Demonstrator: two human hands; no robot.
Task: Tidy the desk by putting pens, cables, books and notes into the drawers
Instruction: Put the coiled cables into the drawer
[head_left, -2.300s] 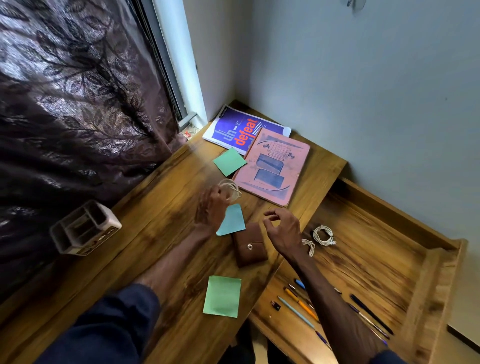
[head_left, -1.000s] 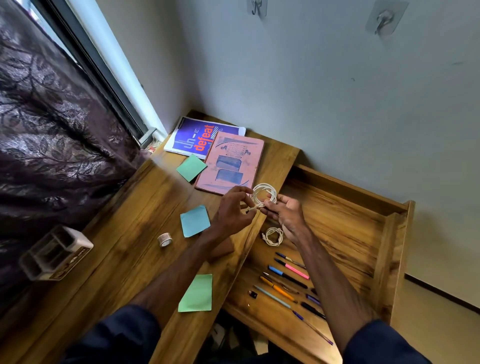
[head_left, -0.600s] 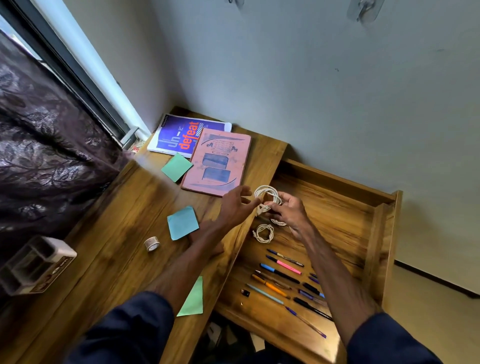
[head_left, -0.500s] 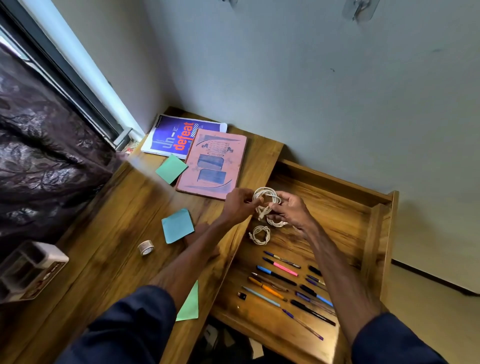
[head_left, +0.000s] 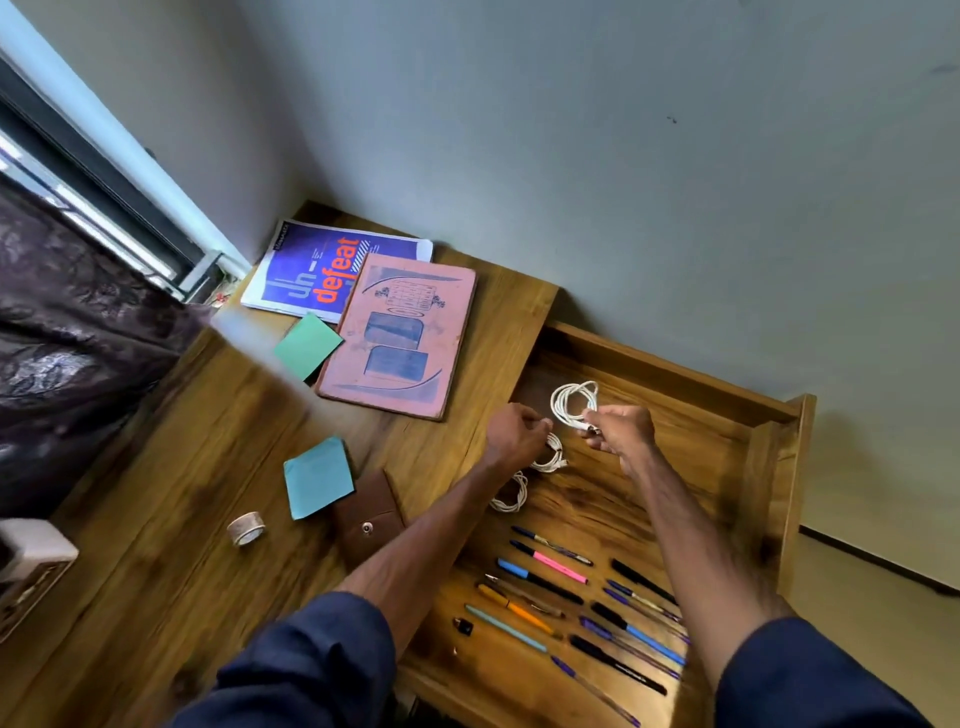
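Observation:
My right hand (head_left: 621, 434) pinches a coiled white cable (head_left: 574, 402) over the back of the open wooden drawer (head_left: 769, 499). My left hand (head_left: 514, 434) is curled just left of the coil, its fingertips at the coil's edge; whether it grips is unclear. Two more white cable coils (head_left: 551, 458) (head_left: 511, 492) lie in the drawer below the hands. Several pens (head_left: 550, 564) lie in rows at the drawer's front. On the desk are a blue book (head_left: 311, 275), a pink notebook (head_left: 405, 332), a green note (head_left: 306, 345) and a blue note (head_left: 318, 478).
A brown wallet (head_left: 370, 522) and a tape roll (head_left: 247, 528) lie on the desk near my left forearm. A white holder (head_left: 31, 558) stands at the desk's left edge by the dark curtain (head_left: 78, 353). The grey wall runs behind the drawer.
The cable went from the desk, in my left hand, across to over the drawer, where my right hand took hold. My hands have drawn slightly apart. The view swung right.

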